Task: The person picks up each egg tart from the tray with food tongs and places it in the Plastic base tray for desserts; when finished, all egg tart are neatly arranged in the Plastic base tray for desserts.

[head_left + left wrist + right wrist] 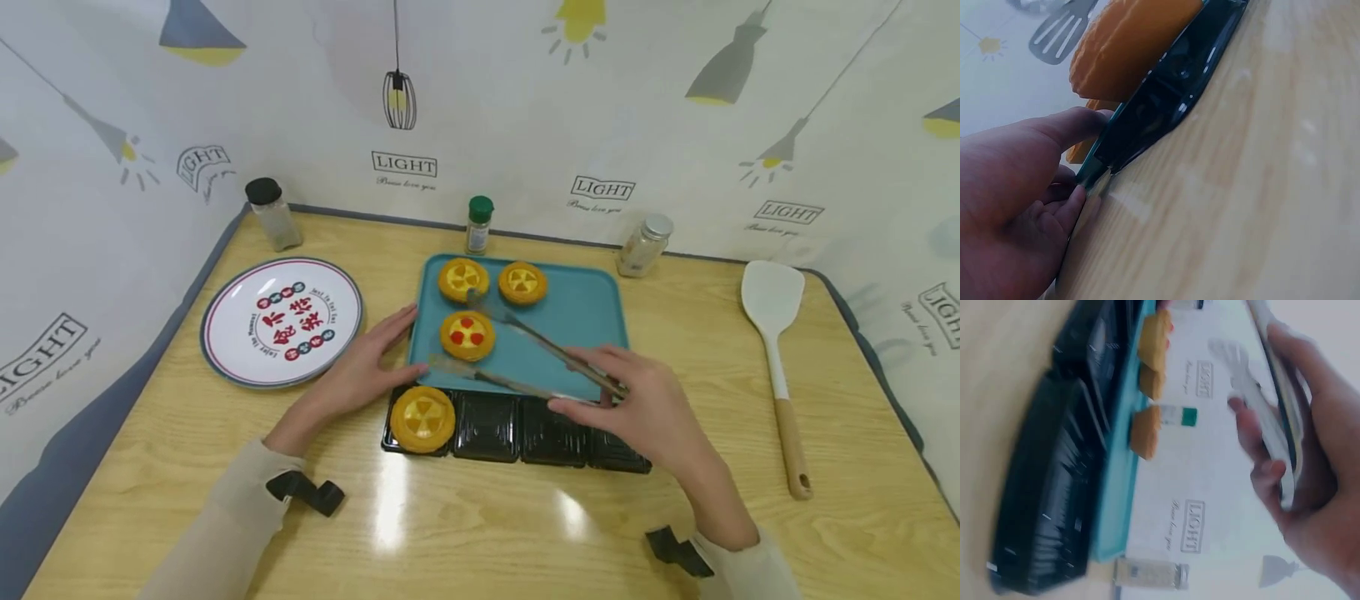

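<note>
My right hand [652, 408] grips metal tongs [551, 346] over the blue tray [570, 300]. The tongs' arms are spread, one tip on each side of an egg tart with red toppings [467, 337]; whether they touch it I cannot tell. Behind it on the tray are two yellow-topped tarts, the left one [462, 280] and the right one [522, 283]. My left hand [360, 367] touches the tray's left edge, its thumb at the near corner. Just below lies a black compartment tray [486, 427], with a larger tart [423, 419] in its leftmost compartment.
A printed white plate [240, 333] lies at the left. Along the back stand a black-capped jar [276, 218], a green-capped bottle [478, 225] and a silver-capped jar [643, 247]. At the right is a white spatula [776, 358] with a wooden handle. A patterned cloth wall [495, 100] encloses the table.
</note>
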The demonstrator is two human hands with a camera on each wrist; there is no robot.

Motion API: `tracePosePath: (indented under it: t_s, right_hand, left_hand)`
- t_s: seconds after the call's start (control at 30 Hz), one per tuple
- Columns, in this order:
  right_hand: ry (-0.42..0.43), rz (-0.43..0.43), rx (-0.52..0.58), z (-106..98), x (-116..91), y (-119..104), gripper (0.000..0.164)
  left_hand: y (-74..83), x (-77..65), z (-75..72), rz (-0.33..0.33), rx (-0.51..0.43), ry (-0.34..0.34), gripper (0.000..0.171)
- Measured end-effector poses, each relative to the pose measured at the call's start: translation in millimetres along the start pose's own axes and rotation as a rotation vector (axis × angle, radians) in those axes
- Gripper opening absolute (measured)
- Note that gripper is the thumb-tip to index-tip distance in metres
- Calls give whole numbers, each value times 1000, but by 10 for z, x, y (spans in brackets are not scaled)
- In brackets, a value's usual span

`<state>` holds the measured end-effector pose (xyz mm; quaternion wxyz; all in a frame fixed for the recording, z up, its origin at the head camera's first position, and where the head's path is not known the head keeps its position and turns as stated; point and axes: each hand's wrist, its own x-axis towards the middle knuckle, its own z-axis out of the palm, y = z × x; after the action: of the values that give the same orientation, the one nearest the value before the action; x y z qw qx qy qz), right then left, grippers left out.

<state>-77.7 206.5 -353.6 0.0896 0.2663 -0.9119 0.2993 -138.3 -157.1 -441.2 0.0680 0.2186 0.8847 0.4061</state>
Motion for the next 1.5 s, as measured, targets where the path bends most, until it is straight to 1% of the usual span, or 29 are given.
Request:
tracePosePath:
  t_s: [0.07,0.13,0.2,0.27,0.33,0.4,0.47,0.57,0.77,0.9,1.27,1.5]
  right_hand:
    - [100,36,-66,-36,59,39,51]
    - [179,95,-128,-58,138,87,51]
    - [215,171,-180,-59,218,140,54]
    - [210,251,-217,-45,285,198,59]
    - [178,316,-241,-18,333,253,64]
    - [141,359,-251,15,358,303,68]
    - [109,383,-255,43,369,335,71]
    - [85,398,-264,73,372,373,73]
    - [70,404,-273,98,371,409,72]
    - [65,392,-280,106,364,426,69]
    - [41,384,-280,93,344,455,66]
    - [51,358,-293,83,338,465,63]
  left_hand:
    - [-5,-11,3,-4,1,-1,86]
    - [-11,-23,4,-10,2,-3,86]
    - [-17,-33,6,-13,0,-1,86]
    - [-27,-43,14,-17,-2,-2,86]
    - [-35,-48,23,-20,-1,-4,86]
    - [-42,-51,31,-24,-1,-7,86]
    - [-38,-59,30,-29,0,-6,86]
    - [-28,-68,21,-34,-2,-3,86]
    - [-23,-60,16,-19,-10,1,85]
    - [-22,-53,15,-10,-9,1,85]
    - [6,-34,18,-18,11,8,85]
    - [7,-21,17,-21,24,4,85]
